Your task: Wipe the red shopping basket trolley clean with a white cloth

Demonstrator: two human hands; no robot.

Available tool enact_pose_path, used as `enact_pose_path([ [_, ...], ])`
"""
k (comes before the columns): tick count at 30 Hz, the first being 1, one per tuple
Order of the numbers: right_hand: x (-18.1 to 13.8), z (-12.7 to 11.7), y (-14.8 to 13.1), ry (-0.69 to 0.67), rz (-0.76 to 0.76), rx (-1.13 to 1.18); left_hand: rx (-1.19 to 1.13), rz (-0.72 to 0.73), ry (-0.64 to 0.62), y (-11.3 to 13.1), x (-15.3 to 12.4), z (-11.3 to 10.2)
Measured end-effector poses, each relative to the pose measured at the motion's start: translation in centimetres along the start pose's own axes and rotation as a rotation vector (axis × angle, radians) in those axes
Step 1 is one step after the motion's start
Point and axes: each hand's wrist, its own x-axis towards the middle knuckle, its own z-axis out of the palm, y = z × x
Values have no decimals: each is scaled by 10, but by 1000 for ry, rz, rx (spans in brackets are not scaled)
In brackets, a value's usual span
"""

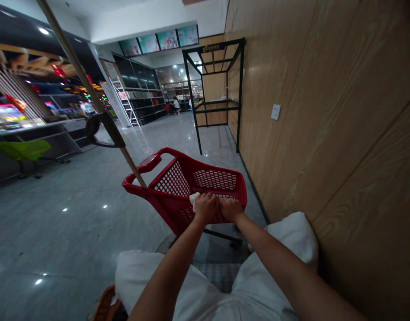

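Observation:
A red plastic shopping cart stands right before my knees, side-on, its basket walls pierced with small holes. My left hand is closed at the basket's near side, with a crumpled white tissue sticking out of it. Beside it, nearly touching, my right hand is closed over the near rim of the cart. Its fingertips are hidden from this angle. A wooden pole with a dark D-shaped grip rises at a slant from the cart's handle end.
A wood-panelled wall with a socket runs along my right. Ahead stands a dark metal frame. Farther off are a stepladder, dark shelves and people. A green chair stands left on the grey floor.

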Motion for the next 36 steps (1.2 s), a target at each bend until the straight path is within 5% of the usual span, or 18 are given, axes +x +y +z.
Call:
enact_pose_path([
  [4,-3,-2,5,24,-11,12,4,106,-53,-40,-6,-19],
  [9,-4,-3,5,32,-5,28,115,-72,-22,-91,-14,-47],
  [12,-3,-6,0,15,9,43,118,-93,-20,-76,-11,-43],
  [17,-3,-9,-4,-16,19,49,27,-60,-43,-4,1,-16],
  [20,-3,-11,-1,-26,-4,42,9,-26,-69,16,5,-9],
  [25,-2,-9,9,8,-4,27,16,118,-98,-37,-1,-28],
  [30,-2,-7,12,11,-6,17,155,-28,-12,-94,-12,-53],
  [32,-2,-7,10,10,8,32,167,-50,9,-86,-13,-51],
  [36,-3,-8,4,26,13,70,101,-63,30,-31,-7,-27],
])
